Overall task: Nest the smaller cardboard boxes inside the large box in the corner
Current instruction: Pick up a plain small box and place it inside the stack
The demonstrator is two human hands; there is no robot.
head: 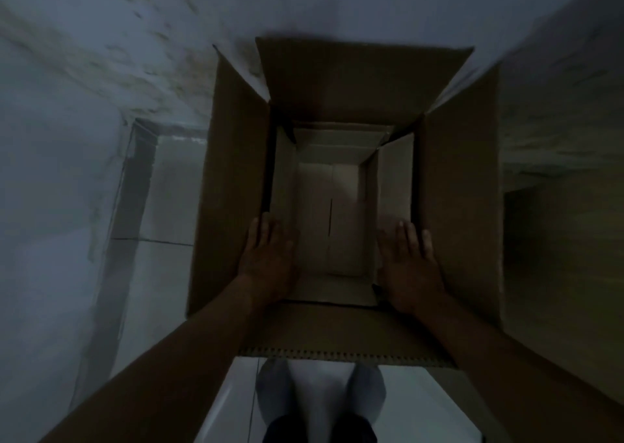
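The large brown cardboard box [233, 179] stands open on the floor in the room's corner, its four flaps spread outward. Inside it sits a smaller, paler cardboard box [329, 236], also open, its flaps folded up against the large box's walls. My left hand [266, 260] lies flat on the smaller box's left flap, fingers together and pointing away from me. My right hand [410, 263] rests flat on its right flap in the same way. Neither hand curls around anything. The scene is dim.
White walls [337, 0] meet behind the box, stained at the left. Pale floor tiles [158, 267] show left of the box and near my legs [320, 402] below. A dark surface [557, 240] lies to the right of the box.
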